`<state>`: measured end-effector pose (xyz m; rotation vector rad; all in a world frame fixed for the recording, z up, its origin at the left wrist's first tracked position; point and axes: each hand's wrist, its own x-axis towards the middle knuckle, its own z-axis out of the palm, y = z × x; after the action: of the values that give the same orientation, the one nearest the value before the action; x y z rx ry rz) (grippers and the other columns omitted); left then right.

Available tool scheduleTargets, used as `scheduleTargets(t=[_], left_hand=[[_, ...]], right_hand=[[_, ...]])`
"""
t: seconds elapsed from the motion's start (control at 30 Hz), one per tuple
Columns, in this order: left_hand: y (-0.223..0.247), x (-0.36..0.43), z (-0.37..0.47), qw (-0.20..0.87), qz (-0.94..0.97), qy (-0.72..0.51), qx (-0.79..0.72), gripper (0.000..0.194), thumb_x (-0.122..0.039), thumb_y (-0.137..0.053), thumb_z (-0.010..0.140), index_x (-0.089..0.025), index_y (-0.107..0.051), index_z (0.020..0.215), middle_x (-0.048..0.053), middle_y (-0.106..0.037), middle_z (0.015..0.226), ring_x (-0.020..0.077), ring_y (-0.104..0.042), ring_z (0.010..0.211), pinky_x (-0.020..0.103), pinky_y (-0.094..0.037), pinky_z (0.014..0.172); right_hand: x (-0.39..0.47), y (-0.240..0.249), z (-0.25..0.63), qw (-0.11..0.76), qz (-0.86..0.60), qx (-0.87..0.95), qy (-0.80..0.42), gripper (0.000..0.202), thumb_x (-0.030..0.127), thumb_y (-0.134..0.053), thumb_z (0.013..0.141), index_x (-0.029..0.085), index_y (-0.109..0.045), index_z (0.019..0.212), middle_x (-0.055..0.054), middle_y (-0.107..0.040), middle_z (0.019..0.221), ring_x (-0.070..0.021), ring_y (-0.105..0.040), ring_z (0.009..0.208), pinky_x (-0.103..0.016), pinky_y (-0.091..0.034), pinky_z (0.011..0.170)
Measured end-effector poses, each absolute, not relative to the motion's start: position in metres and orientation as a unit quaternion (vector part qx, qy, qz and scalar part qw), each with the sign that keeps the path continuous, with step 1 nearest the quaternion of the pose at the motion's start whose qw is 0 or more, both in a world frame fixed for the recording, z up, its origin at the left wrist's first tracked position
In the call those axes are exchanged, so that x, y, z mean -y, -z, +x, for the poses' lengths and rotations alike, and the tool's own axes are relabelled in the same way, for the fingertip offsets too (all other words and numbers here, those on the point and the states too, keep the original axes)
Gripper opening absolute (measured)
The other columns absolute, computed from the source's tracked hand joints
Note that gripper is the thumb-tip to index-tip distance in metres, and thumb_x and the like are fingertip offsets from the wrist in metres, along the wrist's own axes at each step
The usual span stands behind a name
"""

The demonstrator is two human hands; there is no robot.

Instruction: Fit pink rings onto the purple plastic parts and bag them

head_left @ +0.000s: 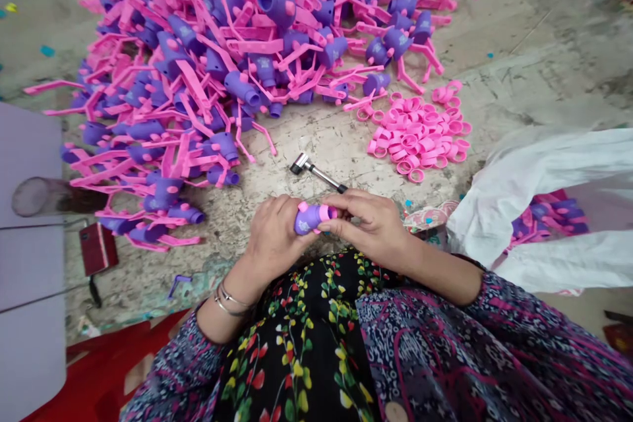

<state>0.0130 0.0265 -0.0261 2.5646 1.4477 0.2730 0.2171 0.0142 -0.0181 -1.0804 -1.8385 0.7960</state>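
Observation:
Wrapped round a purple plastic sleeve piece with pink knobs, my left hand holds it low in front of my body. My right hand pinches a pink ring at the piece's right end, thumb and forefinger on it. Just beyond my hands lies a small hammer with a silver head and a black grip. Farther off to the right is a heap of loose pink rings.
A large pile of purple pieces with pink arms spreads across the back and left. On the right, a white sack holds more of them. A clear glass and a dark red phone-like object are at the left.

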Motion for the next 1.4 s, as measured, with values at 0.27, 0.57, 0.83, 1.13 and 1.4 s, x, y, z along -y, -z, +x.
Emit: scheduleTargets(t=[0.27, 0.57, 0.83, 1.13, 1.4], left_hand=[[0.027, -0.025, 0.015, 0.214, 0.851, -0.157, -0.454, 0.029, -0.045, -0.064, 0.079, -0.019, -0.051, 0.082, 0.000, -0.056, 0.074, 0.0167, -0.051, 0.068, 0.030, -0.040, 0.062], [0.023, -0.023, 0.020, 0.312, 0.821, -0.174, -0.445, 0.028, -0.039, -0.068, 0.073, -0.019, -0.049, 0.079, -0.003, -0.052, 0.072, 0.0129, -0.049, 0.065, 0.027, -0.039, 0.061], [0.024, -0.022, 0.017, 0.366, 0.815, -0.157, -0.421, 0.025, -0.033, -0.068, 0.070, -0.020, -0.047, 0.075, -0.005, -0.050, 0.067, 0.0121, -0.048, 0.063, 0.026, -0.036, 0.058], [0.020, -0.025, 0.018, 0.406, 0.816, -0.134, -0.389, 0.021, -0.032, -0.064, 0.069, -0.020, -0.048, 0.076, -0.003, -0.053, 0.071, 0.0128, -0.048, 0.064, 0.027, -0.039, 0.061], [0.021, -0.022, 0.018, 0.401, 0.810, -0.135, -0.406, 0.022, -0.033, -0.065, 0.069, -0.020, -0.050, 0.078, -0.003, -0.054, 0.072, 0.0132, -0.050, 0.065, 0.027, -0.039, 0.061]], right_hand=[[-0.012, 0.013, 0.220, 0.414, -0.413, 0.753, -0.302, 0.026, 0.036, -0.062, 0.091, 0.016, -0.067, 0.105, -0.002, -0.069, 0.079, -0.0113, -0.059, 0.067, -0.024, -0.048, 0.062], [-0.009, 0.004, 0.224, 0.375, -0.404, 0.779, -0.297, 0.024, 0.033, -0.063, 0.091, 0.016, -0.065, 0.108, -0.004, -0.071, 0.089, -0.0126, -0.062, 0.075, -0.024, -0.049, 0.066], [-0.008, -0.002, 0.227, 0.345, -0.358, 0.820, -0.282, 0.021, 0.025, -0.057, 0.094, 0.011, -0.061, 0.111, -0.007, -0.069, 0.090, -0.0144, -0.060, 0.077, -0.026, -0.051, 0.070], [-0.006, -0.003, 0.232, 0.324, -0.323, 0.842, -0.287, 0.024, 0.029, -0.057, 0.094, 0.010, -0.061, 0.109, -0.008, -0.066, 0.088, -0.0153, -0.060, 0.080, -0.026, -0.052, 0.069], [-0.009, 0.001, 0.231, 0.349, -0.334, 0.827, -0.286, 0.026, 0.031, -0.062, 0.091, 0.012, -0.062, 0.108, -0.006, -0.066, 0.085, -0.0140, -0.061, 0.078, -0.025, -0.053, 0.069]])
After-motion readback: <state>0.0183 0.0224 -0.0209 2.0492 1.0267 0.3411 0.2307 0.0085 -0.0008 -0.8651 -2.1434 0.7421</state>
